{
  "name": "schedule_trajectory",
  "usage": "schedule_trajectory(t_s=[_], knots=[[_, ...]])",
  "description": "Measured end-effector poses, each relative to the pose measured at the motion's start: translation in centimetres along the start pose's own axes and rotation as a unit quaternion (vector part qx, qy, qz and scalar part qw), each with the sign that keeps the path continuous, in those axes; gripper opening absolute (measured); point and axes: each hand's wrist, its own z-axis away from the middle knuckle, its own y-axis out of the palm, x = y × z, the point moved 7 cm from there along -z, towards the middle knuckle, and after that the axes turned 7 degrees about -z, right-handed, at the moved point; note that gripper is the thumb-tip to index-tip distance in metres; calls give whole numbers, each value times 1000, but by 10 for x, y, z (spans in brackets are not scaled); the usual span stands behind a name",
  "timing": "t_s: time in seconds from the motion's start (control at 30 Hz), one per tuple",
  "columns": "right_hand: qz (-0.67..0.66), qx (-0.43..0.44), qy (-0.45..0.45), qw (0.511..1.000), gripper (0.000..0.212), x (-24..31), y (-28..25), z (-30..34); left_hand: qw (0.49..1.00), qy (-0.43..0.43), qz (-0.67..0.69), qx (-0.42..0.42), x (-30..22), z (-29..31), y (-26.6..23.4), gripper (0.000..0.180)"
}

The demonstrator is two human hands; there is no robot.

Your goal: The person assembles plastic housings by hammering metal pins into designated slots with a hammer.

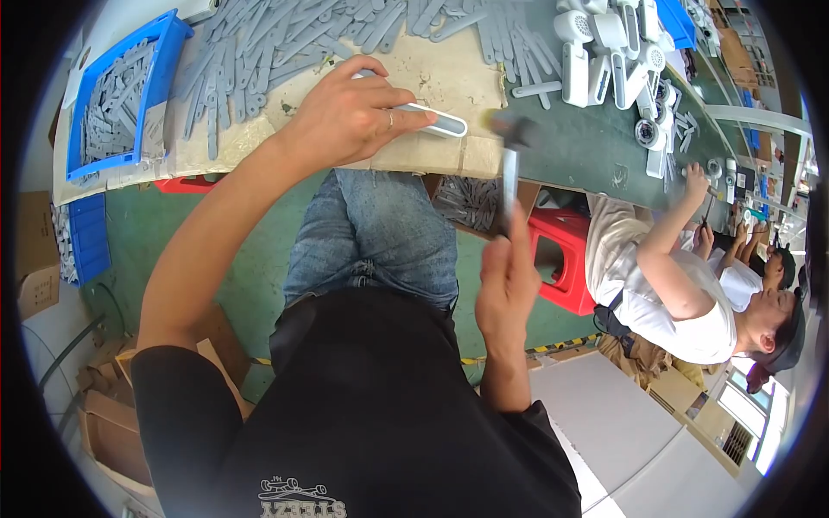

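White handle point(448, 126), grey strip point(436, 123) seated in it, at tabletop point(596, 129) | left hand point(350, 112): curled over handle | right hand point(509, 289): wrapped around hammer point(510, 177) | apparently midway; many loose strips point(250, 52) remain

The green counter point(570, 147) bears tan cardboard point(453, 65), with grey strips point(285, 39) heaped along its far part. A blue bin point(164, 65) stands toward the left end; white parts point(574, 76) cluster on bare green at right.

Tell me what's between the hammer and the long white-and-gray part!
In the head view, only bare tan board shows between the hammer and the white-and-gray part.
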Motion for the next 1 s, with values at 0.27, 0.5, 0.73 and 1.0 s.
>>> schedule_trajectory(t_s=[0.27,0.5,0.73,1.0], knots=[[38,-12,-51,998,47,-7,-6,-5,999,-17,35,18,-4,-6,0,27],[-127,-35,51,990,47,-8,-28,-14,970,160,-12,185,-33,-59,3,22],[-137,-6,34,990,48,-10,-24,-7,998,-42,42,35,8,-20,-16,38],[-24,12,30,999,48,8,-14,-21,981,-138,133,-15,-3,10,16,36]])
